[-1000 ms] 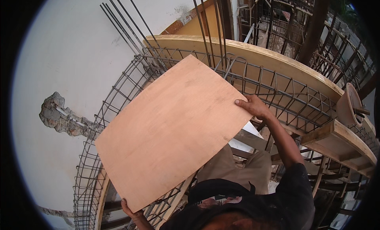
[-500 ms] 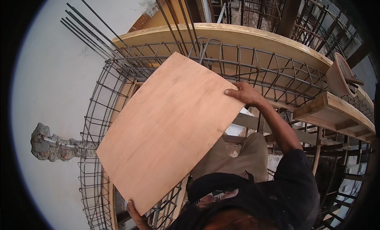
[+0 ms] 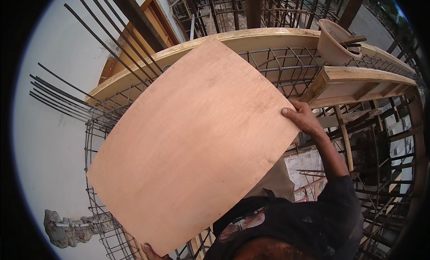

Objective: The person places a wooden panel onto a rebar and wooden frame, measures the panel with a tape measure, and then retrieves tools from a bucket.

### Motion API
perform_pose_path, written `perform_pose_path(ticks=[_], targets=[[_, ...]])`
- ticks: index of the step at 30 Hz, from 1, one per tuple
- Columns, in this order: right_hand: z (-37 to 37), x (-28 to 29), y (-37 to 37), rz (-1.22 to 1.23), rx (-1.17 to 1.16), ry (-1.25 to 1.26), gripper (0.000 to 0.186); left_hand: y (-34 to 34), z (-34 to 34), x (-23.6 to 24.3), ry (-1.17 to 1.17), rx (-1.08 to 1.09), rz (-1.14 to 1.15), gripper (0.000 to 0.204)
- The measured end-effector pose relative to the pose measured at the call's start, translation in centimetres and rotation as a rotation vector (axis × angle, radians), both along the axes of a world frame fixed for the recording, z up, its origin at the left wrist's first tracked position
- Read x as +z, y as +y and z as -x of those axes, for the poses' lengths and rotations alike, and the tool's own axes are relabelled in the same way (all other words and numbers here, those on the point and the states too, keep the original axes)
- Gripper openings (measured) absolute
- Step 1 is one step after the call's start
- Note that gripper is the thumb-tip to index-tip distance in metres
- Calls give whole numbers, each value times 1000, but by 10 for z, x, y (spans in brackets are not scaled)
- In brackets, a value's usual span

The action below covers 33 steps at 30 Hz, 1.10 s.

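Observation:
A large rectangular plywood panel (image 3: pixel 192 139) is held up in front of me, tilted, with small nail heads along its edges. My right hand (image 3: pixel 304 118) grips its right edge, thumb on the face and fingers behind. At the near lower corner, my left hand (image 3: pixel 152 252) holds the panel's edge; only the thumb side shows at the picture's bottom. Behind the sheet, a cage of tied steel rebar (image 3: pixel 286 67) runs along the far side, and its middle part is hidden by the panel.
A long plywood form board (image 3: pixel 268 36) curves behind the rebar. Upright bars (image 3: pixel 105 45) stick up at left by the white wall (image 3: pixel 49 139), which has a broken patch (image 3: pixel 74 228). A pinkish bucket (image 3: pixel 333 43) with tools stands beside a timber-framed form panel (image 3: pixel 358 74). Scaffolding lies below right.
The plywood panel has come closer and fills more of the view, still in both hands. My view has shifted, with the bucket and framed form now farther left.

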State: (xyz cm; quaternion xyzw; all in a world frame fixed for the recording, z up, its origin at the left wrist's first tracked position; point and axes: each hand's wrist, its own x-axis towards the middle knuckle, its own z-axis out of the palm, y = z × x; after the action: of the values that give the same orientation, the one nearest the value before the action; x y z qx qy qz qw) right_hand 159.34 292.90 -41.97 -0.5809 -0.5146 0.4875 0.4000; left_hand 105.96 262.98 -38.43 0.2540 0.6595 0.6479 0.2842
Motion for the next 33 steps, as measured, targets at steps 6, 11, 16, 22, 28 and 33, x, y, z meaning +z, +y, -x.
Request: perform_pose_path(ticks=[6,11,16,22,28,33], targets=[[-108,4,-127,-76,-440,14,61,125,14,-28,11,-391,-175,53],[-156,-25,-214,-209,-718,74,61,213,-44,-16,-11,-732,-282,53],[-194,-44,-282,-287,-900,81,58,304,-137,-9,-180,-904,-282,60],[-179,-64,-305,-298,-963,144,50,384,-184,-21,-224,-974,-278,61],[-135,-55,-269,-224,-910,176,51,431,-135,-75,-367,-1001,-292,60],[-118,-56,-220,-269,-879,128,49,452,-84,-87,-492,-807,-448,32]])
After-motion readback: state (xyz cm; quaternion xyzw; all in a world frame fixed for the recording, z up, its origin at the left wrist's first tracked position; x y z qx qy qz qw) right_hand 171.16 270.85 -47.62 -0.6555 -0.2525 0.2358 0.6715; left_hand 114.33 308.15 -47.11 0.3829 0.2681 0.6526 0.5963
